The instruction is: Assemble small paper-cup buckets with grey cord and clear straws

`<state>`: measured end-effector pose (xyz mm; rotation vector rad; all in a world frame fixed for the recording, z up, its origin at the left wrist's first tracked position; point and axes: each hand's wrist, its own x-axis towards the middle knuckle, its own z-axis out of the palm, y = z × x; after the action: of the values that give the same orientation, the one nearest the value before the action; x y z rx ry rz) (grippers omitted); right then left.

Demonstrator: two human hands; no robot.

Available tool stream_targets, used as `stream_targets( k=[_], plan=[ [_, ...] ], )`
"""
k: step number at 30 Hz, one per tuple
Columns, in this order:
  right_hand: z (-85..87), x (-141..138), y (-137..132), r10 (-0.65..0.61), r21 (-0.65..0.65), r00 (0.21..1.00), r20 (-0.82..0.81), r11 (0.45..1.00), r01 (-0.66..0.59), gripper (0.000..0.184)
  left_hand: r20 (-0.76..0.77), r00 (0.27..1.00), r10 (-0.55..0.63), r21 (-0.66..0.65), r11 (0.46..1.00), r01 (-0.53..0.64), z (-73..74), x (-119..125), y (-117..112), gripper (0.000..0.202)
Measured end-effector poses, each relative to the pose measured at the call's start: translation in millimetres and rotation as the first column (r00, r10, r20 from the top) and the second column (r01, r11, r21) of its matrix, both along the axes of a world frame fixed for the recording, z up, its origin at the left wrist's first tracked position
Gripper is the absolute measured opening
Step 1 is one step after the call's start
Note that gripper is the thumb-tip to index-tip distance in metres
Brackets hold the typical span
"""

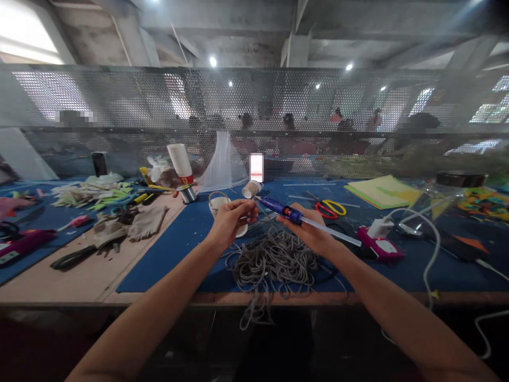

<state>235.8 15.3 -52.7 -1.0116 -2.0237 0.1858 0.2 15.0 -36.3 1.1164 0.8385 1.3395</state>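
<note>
In my right hand is a blue hot glue gun, its nozzle pointing left and a long translucent glue stick sticking out of its back. My left hand is closed in a pinch close to the nozzle, and a thin grey cord runs from its fingertips. Below both hands lies a tangled heap of grey cord, some hanging over the table edge. Just beyond the fingertips a small paper cup lies tilted. Partly behind my left hand stands a pale cup with a looped handle.
Right of the glue gun are scissors with red and yellow handles, a purple power strip, coloured sheets and a clear jar. To the left are stacked paper cups, work gloves and scraps. A mesh partition stands behind.
</note>
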Motion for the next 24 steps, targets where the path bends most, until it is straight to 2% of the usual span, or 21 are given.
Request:
stream_targets(
  k=[12,24],
  plan=[
    [-0.4,0.7,2.3,-0.037,0.016,0.999,-0.002,0.999,0.037,0.035,0.034,0.995,-0.089,-0.033,0.995,0.09,-2.4,-1.6,3.2,0.022],
    [0.9,1.3,1.5,-0.06,0.02,0.998,-0.024,0.998,0.06,0.036,-0.079,0.996,0.029,0.02,0.999,-0.028,-2.8,0.0,3.1,0.026]
  ],
)
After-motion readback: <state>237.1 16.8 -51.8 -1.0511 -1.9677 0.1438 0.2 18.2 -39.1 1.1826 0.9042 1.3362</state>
